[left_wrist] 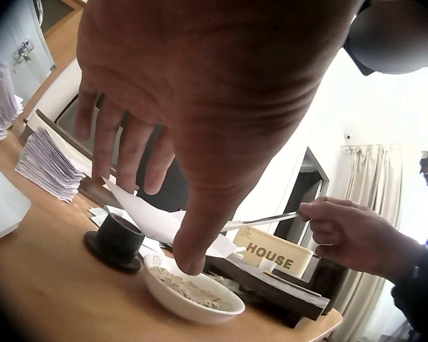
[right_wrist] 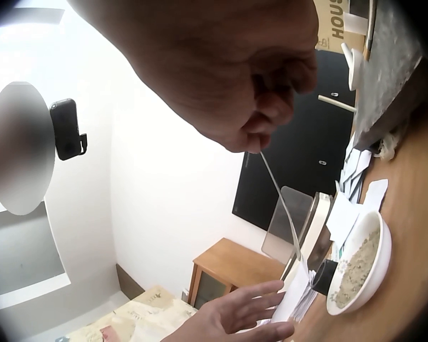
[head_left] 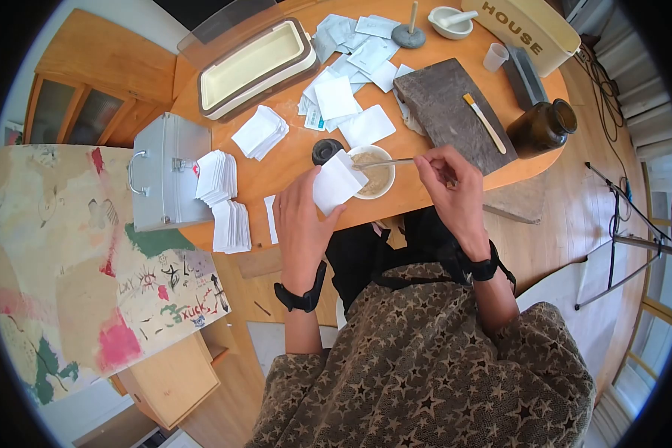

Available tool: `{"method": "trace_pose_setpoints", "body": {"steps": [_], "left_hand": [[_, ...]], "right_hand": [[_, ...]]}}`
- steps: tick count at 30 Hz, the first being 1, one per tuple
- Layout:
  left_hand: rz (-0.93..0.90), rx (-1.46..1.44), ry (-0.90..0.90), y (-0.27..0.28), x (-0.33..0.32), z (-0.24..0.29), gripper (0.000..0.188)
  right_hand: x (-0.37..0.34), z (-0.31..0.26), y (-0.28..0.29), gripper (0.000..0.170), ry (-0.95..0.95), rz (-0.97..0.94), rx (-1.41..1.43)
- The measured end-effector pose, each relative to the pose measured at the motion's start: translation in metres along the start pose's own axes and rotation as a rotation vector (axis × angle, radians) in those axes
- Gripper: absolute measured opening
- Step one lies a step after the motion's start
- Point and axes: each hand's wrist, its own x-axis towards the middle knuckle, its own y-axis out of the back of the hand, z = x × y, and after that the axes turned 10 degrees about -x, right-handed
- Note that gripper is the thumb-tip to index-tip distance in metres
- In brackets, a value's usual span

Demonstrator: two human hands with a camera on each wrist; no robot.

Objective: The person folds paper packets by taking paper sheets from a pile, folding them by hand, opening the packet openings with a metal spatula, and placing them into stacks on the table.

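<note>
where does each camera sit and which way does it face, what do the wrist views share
Head: worn on the head, facing forward and down at the wooden table; left hand, right hand, forearms and star-print shirt show.
Left wrist: on that wrist, facing past the left hand toward the white bowl; right hand beyond.
Right wrist: on that wrist, facing past the right hand toward the bowl; left hand below.
Both wrist views: bowl, slender metal tool, both hands.

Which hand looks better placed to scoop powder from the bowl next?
The right, most likely: the right hand pinches the slender metal tool near the white bowl of beige powder. The left hand is occupied, holding the white paper packet at the tool's far end.
</note>
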Motion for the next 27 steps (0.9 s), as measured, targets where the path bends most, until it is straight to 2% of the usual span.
{"method": "trace_pose_setpoints", "body": {"steps": [15,27], "left_hand": [[0.002,-0.028,0.026,-0.004,-0.004,0.004,0.077],[-0.002,-0.095,0.026,-0.007,-0.002,0.004,0.077]], "right_hand": [[0.0,0.004,-0.001,0.015,0.002,-0.011,-0.017],[0.001,0.014,-0.004,0.016,-0.123,-0.038,0.097]]}}
